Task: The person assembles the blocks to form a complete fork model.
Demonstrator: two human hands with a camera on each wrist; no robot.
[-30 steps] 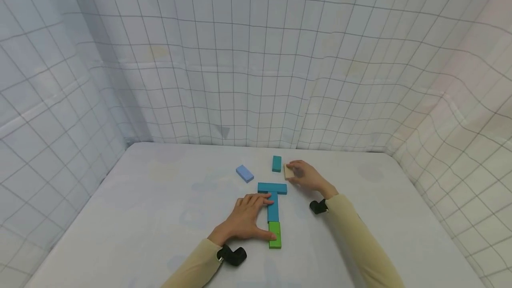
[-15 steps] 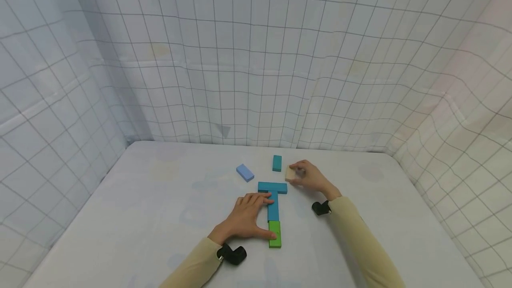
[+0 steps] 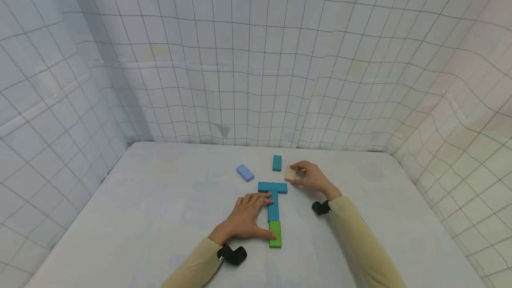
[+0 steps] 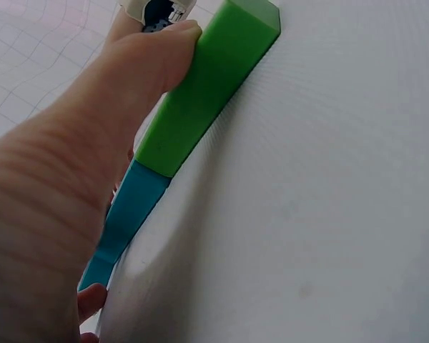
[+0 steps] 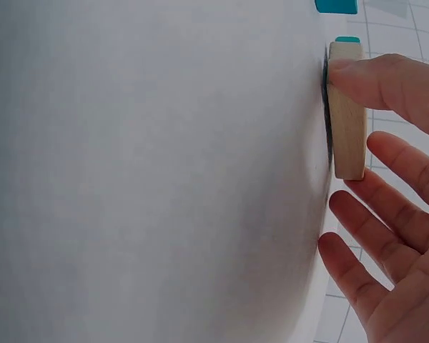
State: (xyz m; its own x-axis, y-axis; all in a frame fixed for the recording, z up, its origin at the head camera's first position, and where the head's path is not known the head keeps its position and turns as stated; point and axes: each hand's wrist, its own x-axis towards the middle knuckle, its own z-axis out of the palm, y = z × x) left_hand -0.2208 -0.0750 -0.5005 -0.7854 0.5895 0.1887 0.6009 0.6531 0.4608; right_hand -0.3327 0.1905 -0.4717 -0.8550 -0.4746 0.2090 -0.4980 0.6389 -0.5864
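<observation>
My left hand rests over a line of blocks, its thumb on the green block and its fingertips at the upright blue block. Those two lie end to end. Across the far end of the line sits a second blue block, making a T shape. My right hand pinches a pale wooden block by its ends, thumb on one and a fingertip at the other. In the right wrist view a thin dark shadow runs along the block's side by the table.
A teal block lies just left of the wooden block. Farther left, a light blue block lies at an angle. The white table ends at the back against a hanging grid-patterned curtain, which also encloses both sides.
My right hand has shifted slightly to the right with the wooden block, away from the teal block. The left hand has stayed in place on the line of blocks.
</observation>
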